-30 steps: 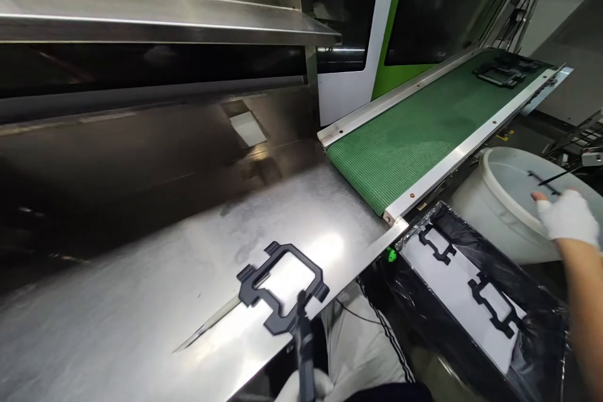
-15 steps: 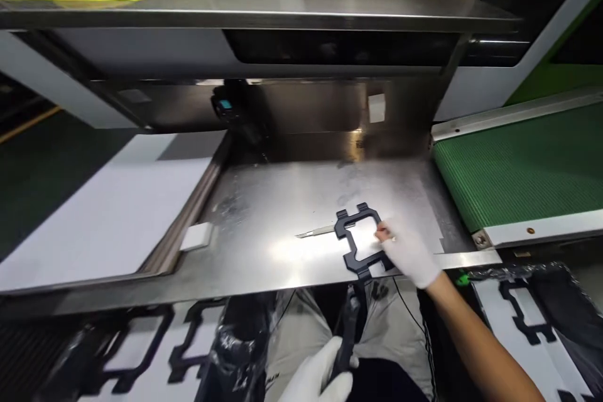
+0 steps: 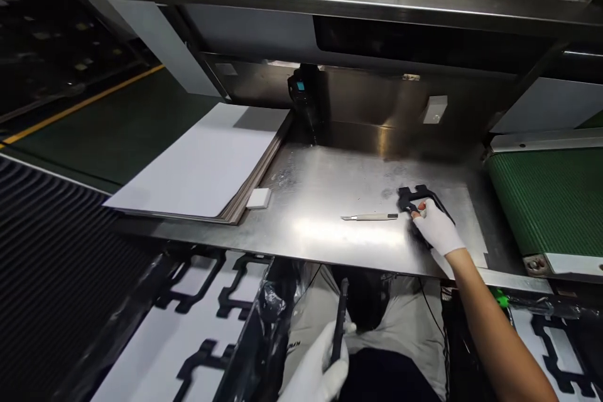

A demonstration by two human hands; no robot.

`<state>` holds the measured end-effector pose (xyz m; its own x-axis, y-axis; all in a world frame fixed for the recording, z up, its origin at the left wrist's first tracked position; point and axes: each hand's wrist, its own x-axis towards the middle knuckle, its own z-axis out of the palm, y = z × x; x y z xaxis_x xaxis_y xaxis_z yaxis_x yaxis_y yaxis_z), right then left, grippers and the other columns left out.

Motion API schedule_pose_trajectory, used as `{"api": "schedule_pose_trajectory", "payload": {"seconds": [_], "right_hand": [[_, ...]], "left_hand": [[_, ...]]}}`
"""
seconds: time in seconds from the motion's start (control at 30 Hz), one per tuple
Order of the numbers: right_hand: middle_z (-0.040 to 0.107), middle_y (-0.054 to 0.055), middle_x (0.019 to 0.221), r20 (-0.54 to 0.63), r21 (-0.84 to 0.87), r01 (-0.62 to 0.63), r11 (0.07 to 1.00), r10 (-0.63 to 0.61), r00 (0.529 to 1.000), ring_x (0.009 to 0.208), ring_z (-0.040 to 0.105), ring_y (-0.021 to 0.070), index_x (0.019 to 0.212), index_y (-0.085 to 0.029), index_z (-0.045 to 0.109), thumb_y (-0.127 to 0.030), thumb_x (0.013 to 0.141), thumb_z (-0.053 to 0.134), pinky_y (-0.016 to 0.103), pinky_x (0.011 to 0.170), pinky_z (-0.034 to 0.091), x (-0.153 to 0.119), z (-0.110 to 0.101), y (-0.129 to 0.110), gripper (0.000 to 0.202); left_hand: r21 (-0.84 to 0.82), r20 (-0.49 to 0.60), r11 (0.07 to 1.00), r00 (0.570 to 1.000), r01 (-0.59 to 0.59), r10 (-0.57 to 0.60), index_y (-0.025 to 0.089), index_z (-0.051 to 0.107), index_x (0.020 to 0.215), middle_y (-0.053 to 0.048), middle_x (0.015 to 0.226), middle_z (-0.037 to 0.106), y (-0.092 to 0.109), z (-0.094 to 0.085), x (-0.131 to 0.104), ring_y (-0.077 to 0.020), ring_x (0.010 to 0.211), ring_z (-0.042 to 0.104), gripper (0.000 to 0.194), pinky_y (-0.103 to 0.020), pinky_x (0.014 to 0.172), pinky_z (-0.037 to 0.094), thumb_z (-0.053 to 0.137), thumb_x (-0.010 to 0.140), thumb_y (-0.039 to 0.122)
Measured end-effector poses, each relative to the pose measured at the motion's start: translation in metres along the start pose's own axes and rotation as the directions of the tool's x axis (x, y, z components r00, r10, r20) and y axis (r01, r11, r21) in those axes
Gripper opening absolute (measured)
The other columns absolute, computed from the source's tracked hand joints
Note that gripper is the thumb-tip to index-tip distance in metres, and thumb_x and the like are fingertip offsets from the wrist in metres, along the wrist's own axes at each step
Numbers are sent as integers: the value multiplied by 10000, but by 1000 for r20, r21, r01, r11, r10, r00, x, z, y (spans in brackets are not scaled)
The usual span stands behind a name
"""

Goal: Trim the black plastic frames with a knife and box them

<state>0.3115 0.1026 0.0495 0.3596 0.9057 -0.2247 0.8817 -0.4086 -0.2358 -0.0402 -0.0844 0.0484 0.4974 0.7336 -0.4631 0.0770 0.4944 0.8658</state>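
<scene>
Low in front of my lap, my left hand (image 3: 325, 361) in a white glove is closed around a black frame part (image 3: 340, 320), seen nearly edge-on. On the right of the steel table, my right hand (image 3: 436, 226), gloved with bare fingertips, pinches a second black bracket-like frame (image 3: 421, 190) with tabs on its far side. The hand covers much of that frame. A craft knife (image 3: 372, 217) with a pale handle lies just left of it, blade pointing left.
A stack of white sheets (image 3: 202, 163) lies on the table's left, a small white block (image 3: 259, 198) beside it. A green conveyor belt (image 3: 551, 195) runs at the right. More black frames (image 3: 198, 282) lie in a box below the table edge. A steel shelf (image 3: 330, 3) crosses above.
The view has swung left. My right hand has shifted its frame off the knife, which now shows whole. The part in my left hand stays held and has turned slightly.
</scene>
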Motion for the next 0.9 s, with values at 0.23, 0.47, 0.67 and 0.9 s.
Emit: {"api": "schedule_pose_trajectory", "payload": {"seconds": [0.23,0.47,0.67,0.9], "right_hand": [[717,135,1313,-40,-113,484,868,-491,871,1193,642,292,1302,-194,692,-290,1111,555,356,1014,453,-17,12,-40,254],[709,191,1229,165,-188,497,847,-472,866,1079,661,303,1215,-140,678,-290,1110,564,367,927,463,-9,37,-79,216],[709,153,1192,208,-155,425,892,-392,896,917,658,268,1285,-170,650,-350,1090,615,338,784,435,17,30,-81,268],[685,112,1031,237,-113,422,900,-388,891,841,599,236,1031,-189,642,-249,1005,669,326,751,407,19,12,-84,70]], "left_hand": [[-47,-37,992,992,118,-120,284,489,1546,38,912,404,6,2,12,-180,813,380,796,-341,790,385,821,863,523],[-126,-186,985,973,116,-138,215,568,1344,54,879,397,-5,9,7,-159,788,385,560,-314,743,367,705,802,249],[-191,-226,978,965,86,-130,196,585,1337,69,833,388,-17,9,7,-150,748,381,529,-315,744,380,669,815,212],[-85,-261,995,962,59,-80,206,572,1403,59,843,440,-34,10,12,-182,786,455,581,-348,812,454,677,832,194]]}}
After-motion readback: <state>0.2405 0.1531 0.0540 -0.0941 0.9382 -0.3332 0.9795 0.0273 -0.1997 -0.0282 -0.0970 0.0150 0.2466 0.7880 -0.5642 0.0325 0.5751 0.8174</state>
